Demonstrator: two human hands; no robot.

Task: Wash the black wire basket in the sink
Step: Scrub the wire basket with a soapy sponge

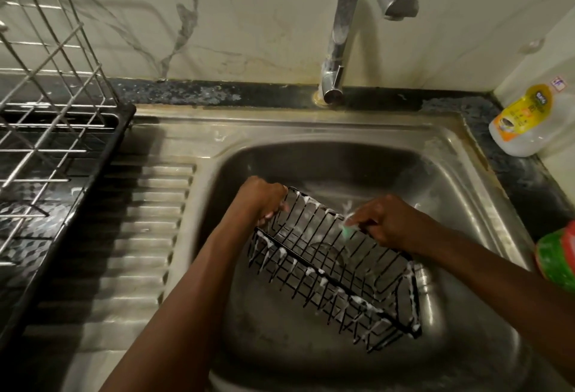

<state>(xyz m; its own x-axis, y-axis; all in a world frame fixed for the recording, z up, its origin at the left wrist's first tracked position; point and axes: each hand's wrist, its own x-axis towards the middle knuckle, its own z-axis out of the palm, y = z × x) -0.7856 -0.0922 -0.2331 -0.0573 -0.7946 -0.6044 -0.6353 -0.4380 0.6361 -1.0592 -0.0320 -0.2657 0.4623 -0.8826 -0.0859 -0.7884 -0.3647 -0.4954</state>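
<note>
Black wire basket [334,267] flecked white; bottle [525,121] yellow-labelled.

Black wire basket [334,279]: rectangular, open-topped, sides of closely spaced upright wires. It is seen tilted inside the basin of the stainless steel sink [311,130], long axis running from far left to near right. White suds are noted along the near long rim and the right end. The far-left corner is gripped by the left hand [264,199]; a green scrubber [348,229] is pinched against the far rim by the right hand [389,223].
</note>
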